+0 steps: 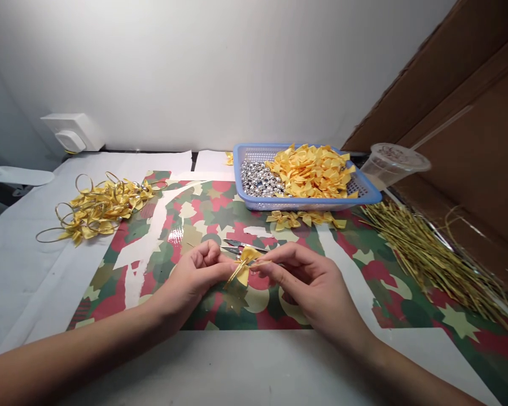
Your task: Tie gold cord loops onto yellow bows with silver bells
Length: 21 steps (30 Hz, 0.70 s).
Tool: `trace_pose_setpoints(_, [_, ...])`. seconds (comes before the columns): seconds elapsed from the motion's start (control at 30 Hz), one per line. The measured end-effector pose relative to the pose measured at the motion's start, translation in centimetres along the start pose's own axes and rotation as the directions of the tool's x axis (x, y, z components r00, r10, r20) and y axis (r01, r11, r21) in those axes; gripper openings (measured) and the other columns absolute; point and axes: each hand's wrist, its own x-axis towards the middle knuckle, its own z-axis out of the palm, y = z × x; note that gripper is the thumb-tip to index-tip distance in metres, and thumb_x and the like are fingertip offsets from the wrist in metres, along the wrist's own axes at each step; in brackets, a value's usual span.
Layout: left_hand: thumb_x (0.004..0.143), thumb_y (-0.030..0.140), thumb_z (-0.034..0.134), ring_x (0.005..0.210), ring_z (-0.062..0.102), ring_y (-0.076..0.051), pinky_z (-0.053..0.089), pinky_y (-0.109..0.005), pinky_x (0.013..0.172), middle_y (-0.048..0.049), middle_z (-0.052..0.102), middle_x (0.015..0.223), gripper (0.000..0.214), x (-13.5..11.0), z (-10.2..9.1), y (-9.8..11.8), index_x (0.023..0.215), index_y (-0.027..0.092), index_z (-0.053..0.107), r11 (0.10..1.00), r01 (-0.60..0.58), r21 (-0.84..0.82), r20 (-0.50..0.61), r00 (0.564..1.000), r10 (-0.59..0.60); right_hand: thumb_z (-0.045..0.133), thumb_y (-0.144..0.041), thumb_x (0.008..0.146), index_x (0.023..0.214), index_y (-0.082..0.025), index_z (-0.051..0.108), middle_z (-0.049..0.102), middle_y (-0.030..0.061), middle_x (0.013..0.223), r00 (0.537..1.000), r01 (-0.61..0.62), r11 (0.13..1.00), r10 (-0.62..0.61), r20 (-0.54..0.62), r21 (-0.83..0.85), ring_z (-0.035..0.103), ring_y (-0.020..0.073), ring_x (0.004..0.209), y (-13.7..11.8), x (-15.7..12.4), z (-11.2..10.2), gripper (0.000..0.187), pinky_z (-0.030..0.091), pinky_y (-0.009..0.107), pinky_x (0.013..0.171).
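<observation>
Between my fingertips, above the middle of the patterned paper, is a yellow ribbon bow (246,266) with gold wire ties running across it. My left hand (201,268) pinches its left side between thumb and finger, the other fingers curled in. From the right, my right hand (311,276) pinches the ties beside the bow; which strand lies in which fingers is too small to tell. Just behind the bow lie small scissors or snips (243,246) with dark metal blades, partly hidden by my right hand.
A blue basket (307,204) behind my hands holds silver bells and yellow bows. Several loose bows (305,219) lie before it. Finished-looking looped bows (104,207) are heaped at left. Gold ties (432,259) lie at right, near a plastic cup (393,163) and cardboard (461,118).
</observation>
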Motion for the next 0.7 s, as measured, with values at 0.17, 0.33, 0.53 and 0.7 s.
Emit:
trace_pose_setpoints(0.17, [0.069,0.018,0.073,0.049,0.042,-0.004,0.035,-0.014,0.047,0.0094,0.047,0.053,0.044,-0.06,0.06,0.07,0.063,0.02,0.029,1.0,0.0,-0.021,0.016,1.0,0.0,0.068,-0.031,0.078,0.074,-0.02,0.067,0.062,-0.0013,0.064,1.0,0.007,1.0,-0.008,0.005,0.027,0.052,0.0075,0.05,-0.15,0.07,-0.03,0.012,0.033,0.017,0.036])
trace_pose_setpoints(0.33, [0.07,0.018,0.073,0.048,0.041,-0.004,0.035,-0.014,0.047,0.0095,0.047,0.053,0.046,-0.08,0.06,0.03,0.063,0.02,0.027,1.0,0.004,-0.014,0.013,1.0,-0.003,0.068,-0.032,0.078,0.073,-0.02,0.067,0.064,-0.0006,0.065,0.999,0.026,1.0,-0.026,-0.019,0.006,0.053,0.0085,0.05,-0.04,-0.12,0.0,0.013,0.035,0.018,0.037])
trace_pose_setpoints(0.53, [0.07,0.02,0.073,0.05,0.043,-0.005,0.036,-0.016,0.049,0.0086,0.047,0.054,0.047,-0.18,0.06,-0.05,0.063,0.02,0.027,1.0,0.005,0.009,-0.005,1.0,-0.005,0.066,-0.031,0.08,0.075,-0.02,0.069,0.071,0.0031,0.073,0.995,0.076,0.996,-0.079,-0.055,-0.053,0.059,0.012,0.055,0.21,-0.33,0.22,0.012,0.041,0.021,0.039])
trace_pose_setpoints(0.7, [0.068,0.021,0.074,0.049,0.042,-0.006,0.036,-0.017,0.049,0.0086,0.044,0.054,0.048,-0.24,0.29,0.01,0.063,0.02,0.026,1.0,0.0,0.002,-0.046,0.999,0.0,0.062,-0.022,0.082,0.077,-0.021,0.069,0.072,0.0022,0.074,0.963,0.231,0.94,-0.258,-0.08,-0.251,0.063,0.0136,0.059,0.43,-0.75,0.45,0.009,0.047,0.024,0.046])
